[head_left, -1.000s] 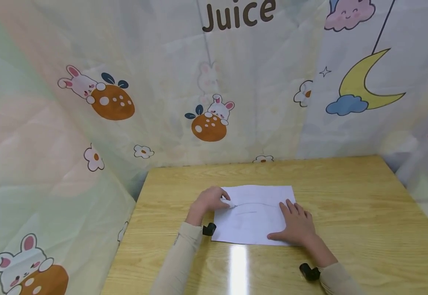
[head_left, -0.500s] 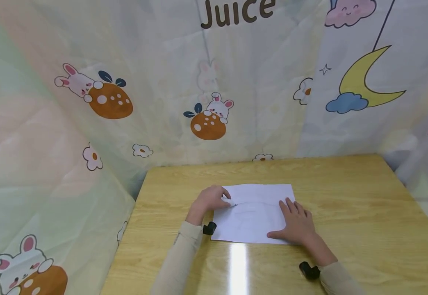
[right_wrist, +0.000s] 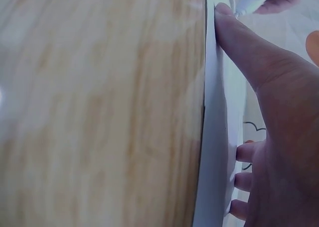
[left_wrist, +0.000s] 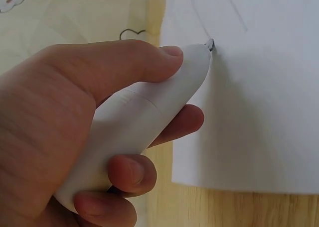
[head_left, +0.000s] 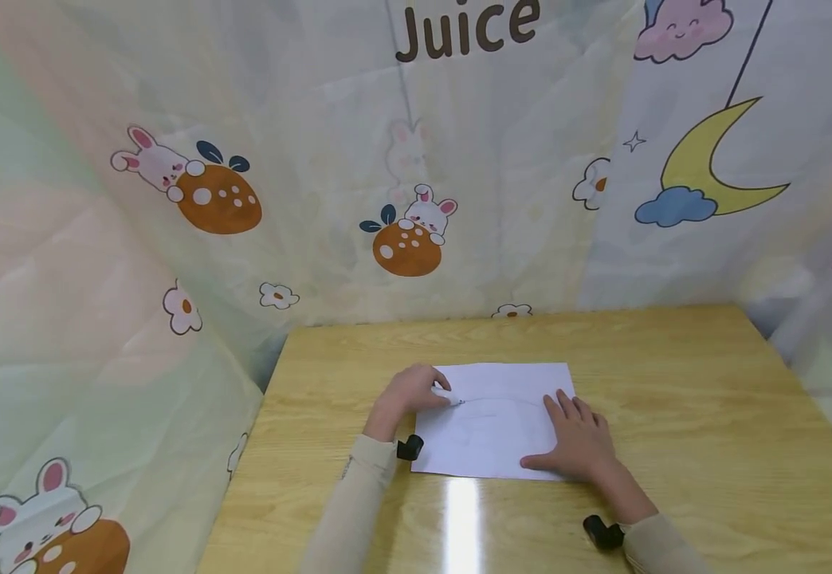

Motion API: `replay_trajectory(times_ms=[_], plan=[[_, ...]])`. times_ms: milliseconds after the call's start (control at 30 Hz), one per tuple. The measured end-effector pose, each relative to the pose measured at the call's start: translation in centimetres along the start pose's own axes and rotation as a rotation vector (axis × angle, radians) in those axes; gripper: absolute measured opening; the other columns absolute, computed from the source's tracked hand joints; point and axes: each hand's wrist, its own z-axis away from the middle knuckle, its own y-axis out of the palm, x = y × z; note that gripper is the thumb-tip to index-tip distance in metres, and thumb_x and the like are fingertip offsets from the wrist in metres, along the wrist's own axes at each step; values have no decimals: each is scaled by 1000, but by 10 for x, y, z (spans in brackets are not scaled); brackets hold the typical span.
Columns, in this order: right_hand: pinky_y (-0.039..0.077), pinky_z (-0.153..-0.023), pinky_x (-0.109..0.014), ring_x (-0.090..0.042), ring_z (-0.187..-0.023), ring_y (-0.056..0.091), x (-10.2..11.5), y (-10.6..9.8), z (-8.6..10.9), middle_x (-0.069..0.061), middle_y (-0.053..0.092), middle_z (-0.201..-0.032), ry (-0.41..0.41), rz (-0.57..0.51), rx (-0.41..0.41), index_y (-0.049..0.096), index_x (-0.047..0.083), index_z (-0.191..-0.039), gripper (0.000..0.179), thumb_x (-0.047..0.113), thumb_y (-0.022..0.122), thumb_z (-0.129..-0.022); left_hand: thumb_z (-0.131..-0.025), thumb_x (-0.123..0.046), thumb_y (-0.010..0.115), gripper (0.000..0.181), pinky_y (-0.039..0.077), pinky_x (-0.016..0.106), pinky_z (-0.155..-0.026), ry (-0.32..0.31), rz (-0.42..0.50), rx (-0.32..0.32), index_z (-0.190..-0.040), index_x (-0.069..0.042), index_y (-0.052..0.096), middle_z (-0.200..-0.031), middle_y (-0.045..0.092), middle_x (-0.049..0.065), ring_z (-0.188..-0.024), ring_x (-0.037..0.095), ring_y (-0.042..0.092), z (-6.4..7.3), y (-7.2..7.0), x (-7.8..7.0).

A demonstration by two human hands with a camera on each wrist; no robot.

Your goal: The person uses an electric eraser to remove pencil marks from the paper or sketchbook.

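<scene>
A white sheet of paper [head_left: 488, 450] lies on the wooden table. My left hand [head_left: 410, 388] grips a thick white pen [left_wrist: 137, 110] with a small metal tip, thumb and fingers wrapped around its body. The tip is right at the paper, near the left end of a faint curved line [head_left: 502, 399]. A shorter faint line [head_left: 484, 415] runs below that curve. On the sheet's right side rests my right hand [head_left: 579, 438], fingers spread, thumb near the lower edge. In the right wrist view the paper's edge [right_wrist: 214, 117] shows slightly raised from the table.
The wooden table [head_left: 688, 414] extends around the paper on all sides. A printed cloth [head_left: 315, 159] with rabbits and a moon hangs behind and to the left. Black wrist cameras sit at the left wrist [head_left: 410, 448] and the right wrist [head_left: 602, 532].
My left hand and the pen tip have shifted very slightly to the right on the paper. The right hand stays in place, and the head view has tilted a little.
</scene>
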Motion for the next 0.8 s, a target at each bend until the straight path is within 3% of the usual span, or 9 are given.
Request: replay_trajectory(times_ms=[133, 333, 567, 800], plan=[[20, -97, -72, -53, -133, 24, 2, 0, 2, -29, 28, -151, 1, -2, 12, 38, -2, -146, 127, 84, 66, -58, -83, -32, 75, 19, 48, 31, -75, -62, -4, -11, -100, -23, 77, -104, 68, -8, -90, 9, 58, 3, 1, 5], [19, -98, -72, -53, -134, 23, 2, 0, 1, -29, 28, -151, 6, 5, 6, 37, -2, -146, 127, 85, 66, -57, -84, -32, 74, 20, 47, 30, -75, -11, 15, -7, -100, -21, 77, -102, 69, -7, -89, 10, 59, -1, 4, 2], [17, -98, -71, -53, -134, 21, -2, 2, -1, -29, 24, -152, 8, -4, 23, 35, -2, -147, 128, 84, 67, -58, -84, -34, 74, 20, 47, 29, -74, -69, 21, -2, -101, -24, 77, -104, 68, -9, -88, 8, 58, 0, 4, 8], [15, -99, -71, -51, -135, 19, -6, 6, -2, -27, 23, -153, 18, -7, 27, 35, -1, -148, 130, 87, 64, -57, -83, -34, 75, 21, 47, 30, -74, -24, 57, 11, -100, -23, 77, -102, 68, -7, -86, 9, 58, -4, 6, 5]])
